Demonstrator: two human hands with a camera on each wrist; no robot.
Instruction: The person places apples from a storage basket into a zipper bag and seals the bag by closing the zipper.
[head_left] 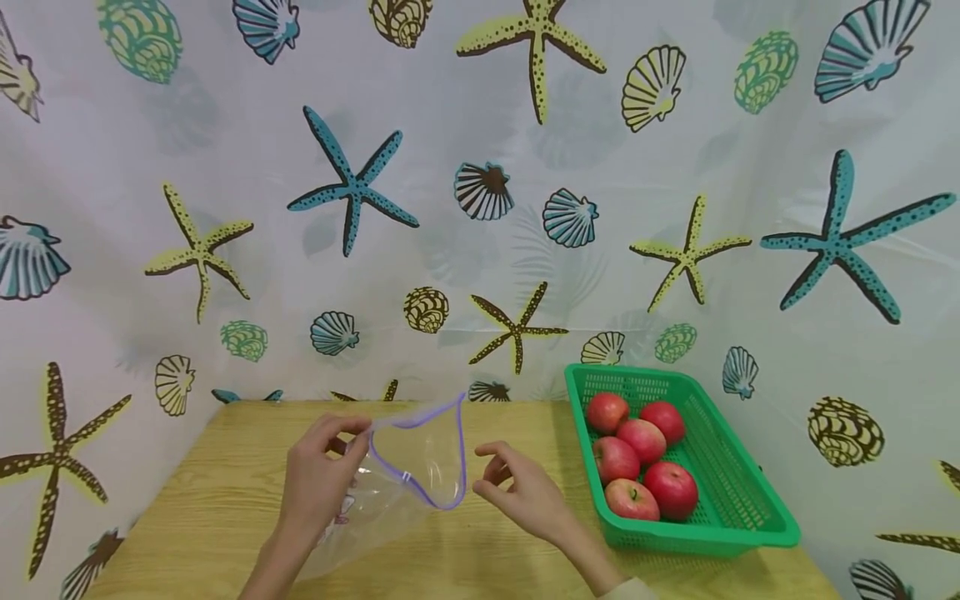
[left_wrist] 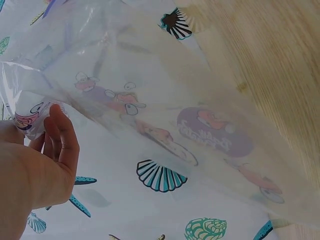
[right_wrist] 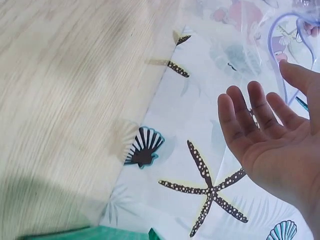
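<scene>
A clear zip bag (head_left: 382, 508) with a purple-blue zip edge and a white slider hangs over the table, its mouth spread apart. My left hand (head_left: 324, 467) pinches the bag's upper left edge between thumb and fingers. In the left wrist view the bag (left_wrist: 150, 100) shows printed cartoon figures, and the left hand (left_wrist: 47, 155) curls at its edge. Just right of the mouth is my right hand (head_left: 525, 492), holding nothing, apart from the zip edge. The right wrist view shows that hand (right_wrist: 280, 135) with fingers loosely bent.
A green plastic basket (head_left: 750, 467) with several red apples (head_left: 642, 442) stands at the right of the wooden table (head_left: 225, 467). Behind the table hangs a white curtain (head_left: 420, 358) printed with starfish and shells.
</scene>
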